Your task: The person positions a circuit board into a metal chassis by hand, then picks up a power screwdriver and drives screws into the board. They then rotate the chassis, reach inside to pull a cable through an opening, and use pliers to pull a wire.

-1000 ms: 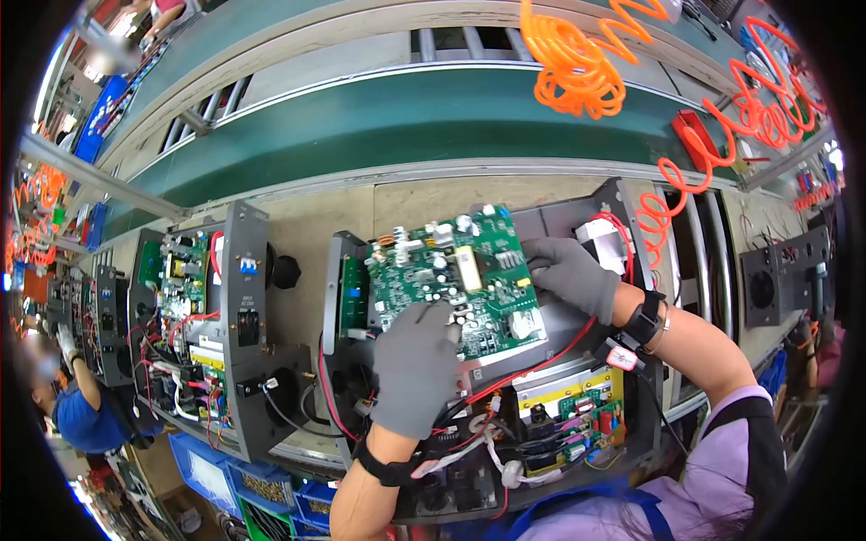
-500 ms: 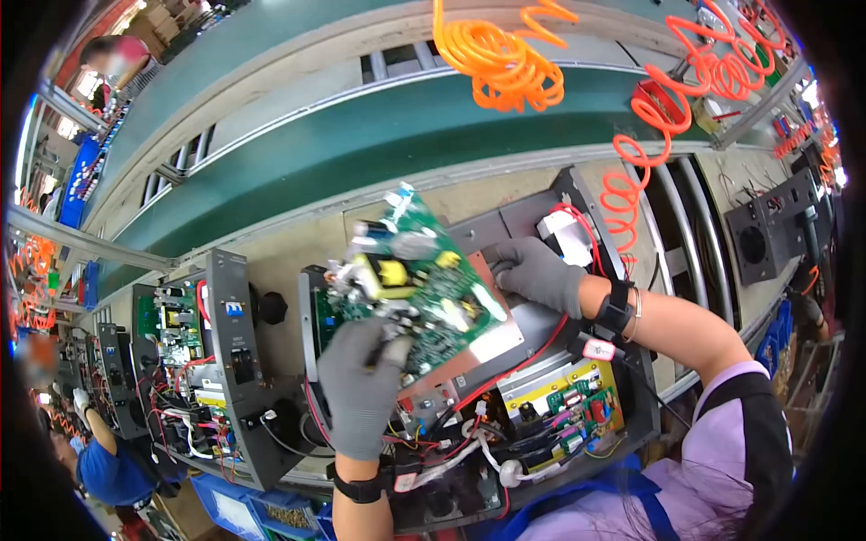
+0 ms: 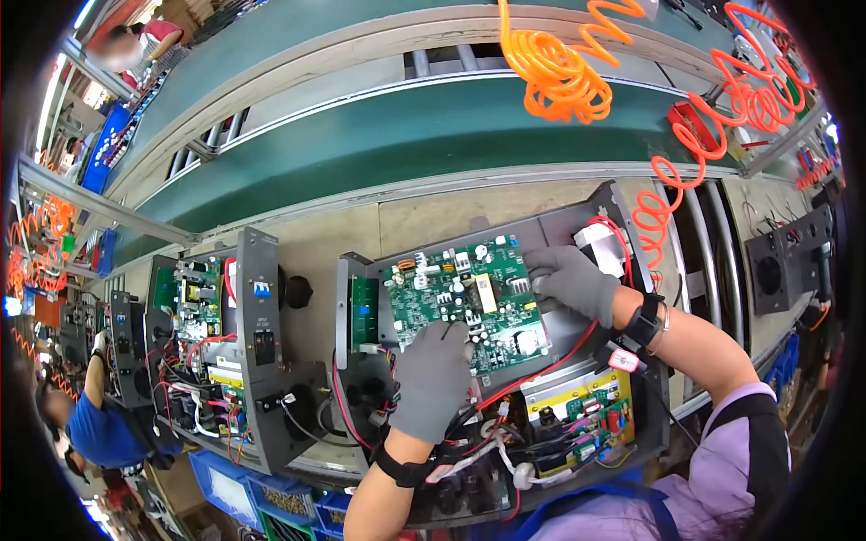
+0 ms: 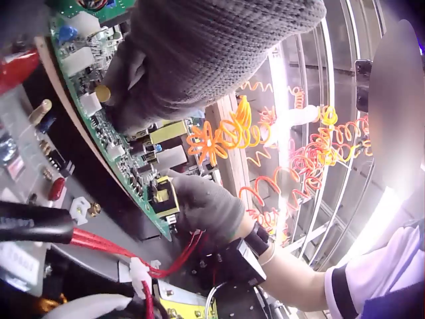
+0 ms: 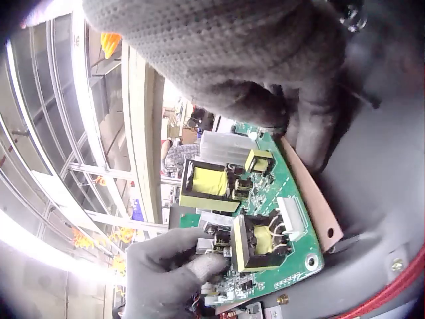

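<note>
A green circuit board (image 3: 431,305), crowded with components and backed by a copper-coloured plate (image 5: 312,189), is over the open metal chassis (image 3: 354,302). My gloved left hand (image 3: 431,383) grips it near its front edge, with thumb and fingers around small components beside a yellow-wrapped transformer (image 5: 262,240). At the right edge, my gloved right hand (image 3: 573,281) pinches the board, its fingers curled at the plate's edge in the right wrist view. Red wires (image 3: 541,368) run across the chassis in front of the board. A second, smaller board (image 3: 600,415) sits in the chassis front.
Another chassis (image 3: 262,334) with boards and wiring stands to the left, and a further one (image 3: 785,266) at the far right. A green conveyor belt (image 3: 406,131) runs behind. Orange coiled hoses (image 3: 559,81) hang above it. Blue bins (image 3: 225,487) sit below at left; other people work at left.
Half a second ago both hands had the board tilted up, its copper-coloured plate showing at the right edge. Now it lies flatter over the chassis, both hands still gripping it. The head view has shifted.
</note>
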{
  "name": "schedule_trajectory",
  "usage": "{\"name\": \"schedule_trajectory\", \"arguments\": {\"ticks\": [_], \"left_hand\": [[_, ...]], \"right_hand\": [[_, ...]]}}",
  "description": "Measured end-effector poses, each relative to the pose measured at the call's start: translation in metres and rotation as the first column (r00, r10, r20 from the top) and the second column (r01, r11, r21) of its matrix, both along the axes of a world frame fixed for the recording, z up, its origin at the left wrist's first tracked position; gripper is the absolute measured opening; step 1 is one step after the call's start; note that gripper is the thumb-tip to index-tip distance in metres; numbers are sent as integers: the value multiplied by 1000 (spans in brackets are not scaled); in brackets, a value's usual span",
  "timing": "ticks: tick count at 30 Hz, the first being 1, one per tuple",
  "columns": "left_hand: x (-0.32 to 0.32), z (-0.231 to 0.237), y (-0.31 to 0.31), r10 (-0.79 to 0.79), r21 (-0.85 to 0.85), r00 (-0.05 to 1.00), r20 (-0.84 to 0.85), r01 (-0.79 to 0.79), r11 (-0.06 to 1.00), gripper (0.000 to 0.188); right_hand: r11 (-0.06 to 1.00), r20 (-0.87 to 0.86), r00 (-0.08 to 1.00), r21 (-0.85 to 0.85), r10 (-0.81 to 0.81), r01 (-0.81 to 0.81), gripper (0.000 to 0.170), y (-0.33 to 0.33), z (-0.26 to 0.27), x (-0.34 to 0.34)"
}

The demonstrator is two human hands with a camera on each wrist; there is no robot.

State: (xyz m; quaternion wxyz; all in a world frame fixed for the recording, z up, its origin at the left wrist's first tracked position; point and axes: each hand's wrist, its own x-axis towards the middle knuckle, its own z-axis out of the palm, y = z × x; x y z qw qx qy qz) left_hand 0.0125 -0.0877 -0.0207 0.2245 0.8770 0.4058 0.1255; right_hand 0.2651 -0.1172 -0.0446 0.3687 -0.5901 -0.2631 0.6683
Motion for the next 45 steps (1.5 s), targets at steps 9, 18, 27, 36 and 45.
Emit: {"name": "schedule_trajectory", "arguments": {"ticks": [9,18,27,36,45], "left_hand": [[0,-2,1,34,-21,999,24,-34,999,23],[2,3,-1,20,-76,1000,6,-19,997,23],[1,-1,2,19,-2,1000,1,-19,1000,26],[0,-2,2,39,-3,999,14,-39,999,26],[0,-2,2,49,-23,999,21,-48,999,25]], "right_hand": [[1000,42,999,-10,24,-24,42,1,4,-1],[1000,40,999,-15,-3,4,42,2,7,-3],[1000,28,1000,-17,-12,13,42,1,3,-3],[1000,65,998,-22,-13,14,41,2,4,-4],[1000,84,996,-19,-1,3,40,1,2,-3]]}}
